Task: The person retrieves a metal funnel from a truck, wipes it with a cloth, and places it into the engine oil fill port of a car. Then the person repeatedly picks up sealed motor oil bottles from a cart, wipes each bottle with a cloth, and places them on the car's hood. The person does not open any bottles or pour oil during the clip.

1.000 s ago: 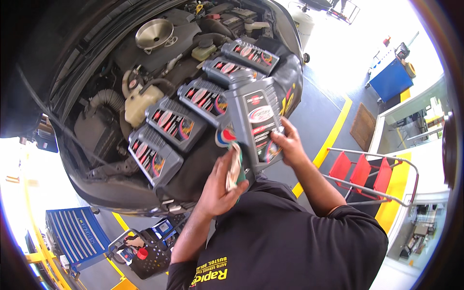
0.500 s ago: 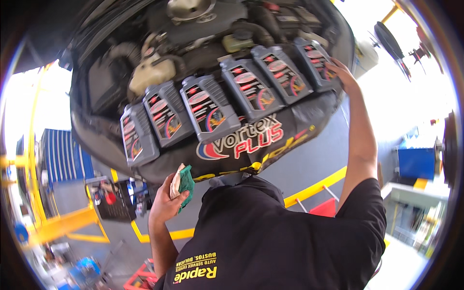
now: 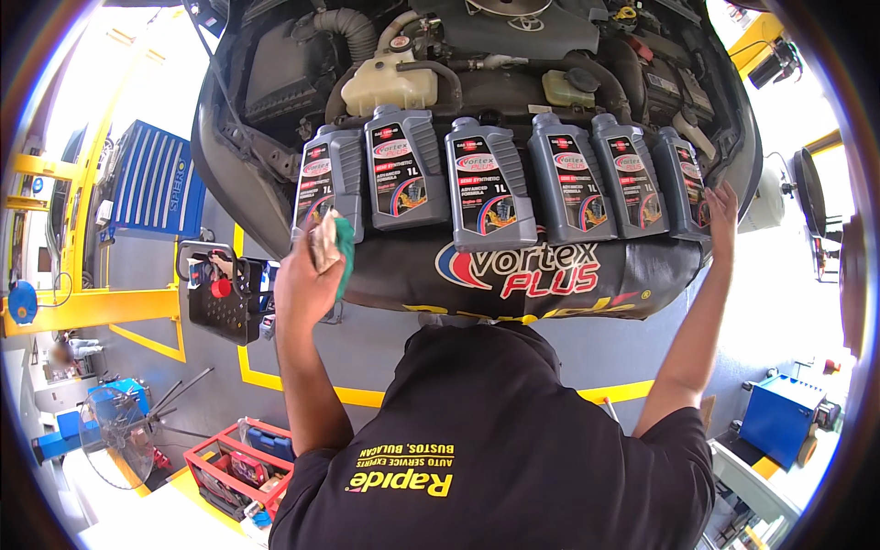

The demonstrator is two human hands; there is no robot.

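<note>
Several grey motor oil bottles (image 3: 490,183) with dark labels stand in a row across the front of an open engine bay. My left hand (image 3: 310,286) is closed around a bunched cloth (image 3: 341,257), pale on one side and green on the other. It is in front of the leftmost bottle (image 3: 325,170) and hides that bottle's lower part. Over on the right, my right hand (image 3: 722,218) lies against the lower right edge of the rightmost bottle (image 3: 680,188). Its fingers look extended along that edge, and the thumb is hidden.
A black printed cover (image 3: 632,275) drapes over the car's front below the bottles. Behind them are a cream reservoir (image 3: 390,84) and hoses. A black tote (image 3: 225,293), blue cabinet (image 3: 156,188), red tool tray (image 3: 243,467) and fan (image 3: 117,438) stand left; a blue cart (image 3: 781,417) stands right.
My left hand has risen with the cloth to the leftmost bottle. My right hand has drawn back from the rightmost bottle's front to its edge. The view has turned and shifted.
</note>
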